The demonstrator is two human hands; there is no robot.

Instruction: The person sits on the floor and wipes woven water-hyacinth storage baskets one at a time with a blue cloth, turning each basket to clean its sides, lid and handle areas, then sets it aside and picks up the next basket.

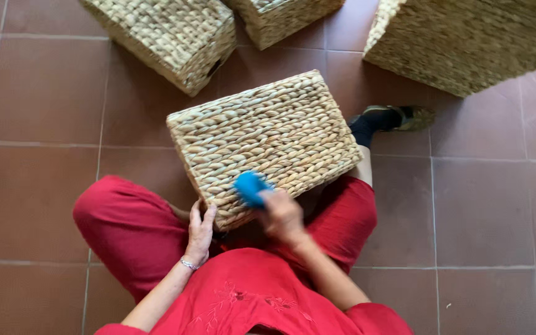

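A woven straw basket (pixel 268 136) lies upside down across my lap, its flat bottom facing up. My left hand (pixel 200 231) presses flat against the basket's near left corner, with a bracelet on the wrist. My right hand (pixel 280 214) is blurred and grips a bright blue object (pixel 249 186), pressed onto the basket's near edge. What kind of object the blue thing is I cannot tell. I sit on the floor in red clothes with my legs bent to either side.
Three more woven baskets stand on the terracotta tile floor (pixel 38 186): one at top left (pixel 169 37), one at top centre (pixel 280 18), a large one at top right (pixel 466 43). My foot in a dark sock and sandal (pixel 392 118) reaches out to the right.
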